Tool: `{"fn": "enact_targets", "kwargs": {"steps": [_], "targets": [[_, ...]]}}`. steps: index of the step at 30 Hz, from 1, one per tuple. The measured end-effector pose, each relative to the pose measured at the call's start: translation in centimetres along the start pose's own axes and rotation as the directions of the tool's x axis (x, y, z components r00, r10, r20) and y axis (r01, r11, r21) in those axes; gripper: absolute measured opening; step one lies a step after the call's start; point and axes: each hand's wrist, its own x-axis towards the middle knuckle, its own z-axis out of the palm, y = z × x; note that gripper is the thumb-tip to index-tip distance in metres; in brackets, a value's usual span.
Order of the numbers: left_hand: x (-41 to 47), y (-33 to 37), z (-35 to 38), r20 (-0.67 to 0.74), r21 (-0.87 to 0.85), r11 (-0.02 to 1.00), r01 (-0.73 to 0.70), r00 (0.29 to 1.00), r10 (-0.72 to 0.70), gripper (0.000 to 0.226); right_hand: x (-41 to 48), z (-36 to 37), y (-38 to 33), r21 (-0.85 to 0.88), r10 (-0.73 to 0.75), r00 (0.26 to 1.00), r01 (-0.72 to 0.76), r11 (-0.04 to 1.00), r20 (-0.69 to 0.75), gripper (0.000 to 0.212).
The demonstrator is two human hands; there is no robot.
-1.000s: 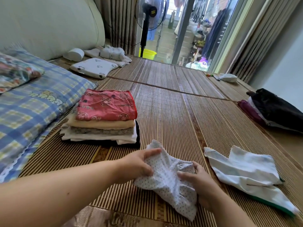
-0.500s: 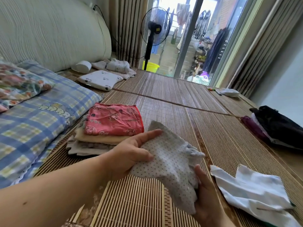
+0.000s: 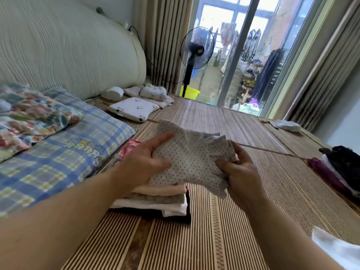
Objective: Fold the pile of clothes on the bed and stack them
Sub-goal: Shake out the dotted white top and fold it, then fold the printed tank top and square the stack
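Polka-dotted white garment (image 3: 191, 158), small and gathered into a soft folded bundle, was held in the air directly over the stack of folded clothes (image 3: 155, 201). That stack sat on the bed's striped woven bamboo mat (image 3: 214, 240).

Left grip (image 3: 144, 164) clasped the bundle's 9 o'clock side, thumb and forefinger laid across the front. Right grip (image 3: 239, 172) pinched the frilled 3 o'clock edge between thumb and fingers.

Judgement: the step in hand was setting this piece on the stack. To do it well:
- hold both sides so the fold cannot spring open;
- lower it flat;
- square its edges with the pink printed piece (image 3: 128, 149) on top;
- press it smooth.

Fabric looked thin and limp, and likely to crumple. The ruffled edge seemed bulkier, so that side might sit higher.

Stack layers ran pink, cream, grey, white, with black at the base, edges fairly even.

Unfolded white cloth (image 3: 335, 248) lay at 4 o'clock on the mat. A dark heap of clothes (image 3: 344, 162) lay at 3 o'clock, well apart.
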Motion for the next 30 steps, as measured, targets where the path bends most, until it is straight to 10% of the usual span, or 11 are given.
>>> {"fn": "enact_targets", "kwargs": {"steps": [5,10,15,19,23,26,30], "targets": [[7.3,2.8,-5.5,-0.089,0.165,0.980,-0.109,0.988,0.125,0.064,8.8,5.8,-1.6,-0.076,-0.255,0.967,0.253,0.964,-0.016,0.054],[10.0,-0.9,-8.6,-0.068,0.092,0.976,0.199,0.979,-0.193,0.067,13.5,7.6,3.3,-0.238,-0.078,0.996,0.065,0.969,-0.044,0.055],[7.1,-6.7,-9.4,-0.053,0.148,0.888,0.435,0.900,-0.432,0.072,12.3,7.3,7.3,-0.588,0.234,0.972,-0.192,0.786,-0.005,0.066],[5.9,-7.2,-9.6,-0.140,0.310,0.838,0.450,0.893,-0.428,0.074,11.0,7.9,7.2,-0.840,0.096,0.994,-0.015,0.542,0.044,0.079],[5.9,-6.8,-9.2,-0.369,0.765,0.475,0.435,0.901,-0.231,0.078,10.4,9.8,7.8,-0.894,-0.161,0.901,0.425,0.141,0.403,0.048],[7.3,-7.7,-7.6,-0.117,0.950,0.286,0.129,0.991,-0.056,0.082,11.3,10.6,10.0,-0.856,0.088,0.853,0.517,0.002,0.515,0.048],[9.9,-10.3,-8.0,-0.042,0.984,0.148,0.097,0.942,-0.334,0.089,14.0,9.1,12.7,-0.917,0.342,0.863,0.398,-0.010,0.371,0.077]]}}
